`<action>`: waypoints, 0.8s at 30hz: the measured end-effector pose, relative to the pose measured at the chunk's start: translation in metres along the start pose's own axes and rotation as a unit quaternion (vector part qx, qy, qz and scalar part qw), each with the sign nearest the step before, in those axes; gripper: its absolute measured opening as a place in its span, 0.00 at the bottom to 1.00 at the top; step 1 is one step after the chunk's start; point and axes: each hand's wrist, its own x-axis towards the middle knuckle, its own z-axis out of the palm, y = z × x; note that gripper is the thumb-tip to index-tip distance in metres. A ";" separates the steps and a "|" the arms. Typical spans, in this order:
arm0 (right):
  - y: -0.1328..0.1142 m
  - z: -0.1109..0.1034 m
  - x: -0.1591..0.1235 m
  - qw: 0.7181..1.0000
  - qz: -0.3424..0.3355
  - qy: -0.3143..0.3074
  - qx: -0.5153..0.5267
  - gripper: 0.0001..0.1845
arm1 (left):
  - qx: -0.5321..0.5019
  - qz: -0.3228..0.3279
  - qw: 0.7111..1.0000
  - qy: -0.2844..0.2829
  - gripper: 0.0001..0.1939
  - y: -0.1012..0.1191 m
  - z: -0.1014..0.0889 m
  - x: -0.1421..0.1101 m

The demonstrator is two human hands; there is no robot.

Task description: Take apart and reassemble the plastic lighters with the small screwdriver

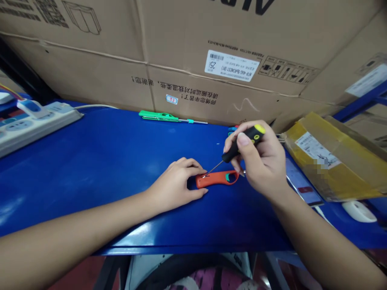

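Note:
An orange long-necked lighter (216, 178) with a teal trigger lies on the blue table (105, 161). My left hand (178, 183) grips its handle end between thumb and fingers, pressing it to the tabletop. In my right hand (266, 161) is a black and yellow screwdriver (231, 155), tilted, its thin shaft pointing down to the left. The tip meets the lighter's handle at a slot near the left end. My right hand partly covers the lighter's nozzle end. Farther back, a green long-necked lighter (159, 116) lies by the cardboard.
A large cardboard box (181, 48) walls off the back. At left stands a white power strip (39, 125) with a plug in it. To the right are a phone (302, 181), a yellow-taped box (347, 161) and a white mouse-like object (359, 211).

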 end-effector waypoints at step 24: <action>0.030 0.008 -0.013 0.997 -0.058 0.044 0.023 0.04 | 0.000 -0.028 1.000 -0.011 0.17 -0.001 0.007 0.000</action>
